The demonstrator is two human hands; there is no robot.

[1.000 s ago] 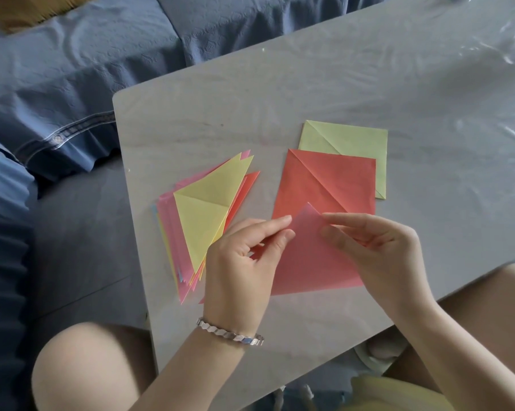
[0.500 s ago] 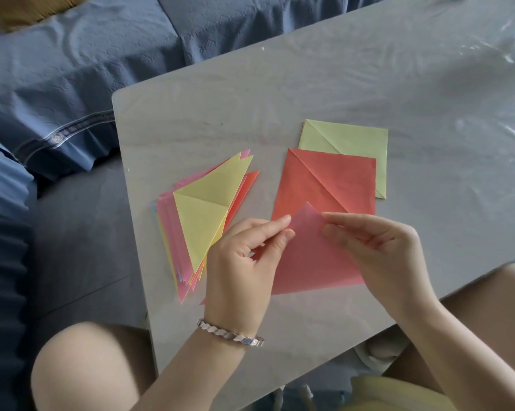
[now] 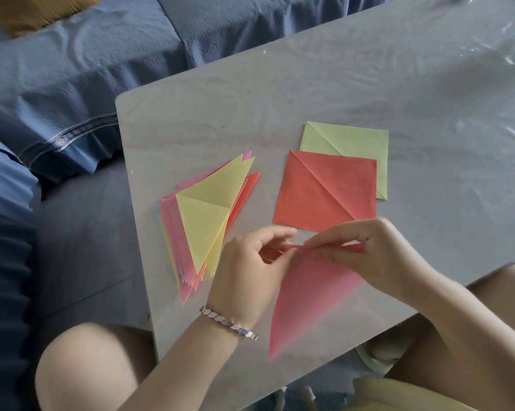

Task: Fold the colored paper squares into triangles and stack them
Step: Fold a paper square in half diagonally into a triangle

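Note:
A pink paper (image 3: pixel 306 292) hangs lifted off the table, folded into a triangle with its point toward me. My left hand (image 3: pixel 250 271) and my right hand (image 3: pixel 366 250) both pinch its upper folded edge, fingertips close together. To the left lies a stack of folded triangles (image 3: pixel 209 221), a yellow one on top, pink and orange ones beneath. Behind my hands an orange creased square (image 3: pixel 324 194) lies flat, overlapping a pale green creased square (image 3: pixel 351 140).
The grey table (image 3: pixel 339 84) is covered by a clear plastic film. Its left edge and near edge are close to my knees. A blue sofa (image 3: pixel 72 69) stands to the left and behind.
The pink paper, lying partly on the table before, is now raised and hangs as a folded triangle. Both hands moved together to its top edge.

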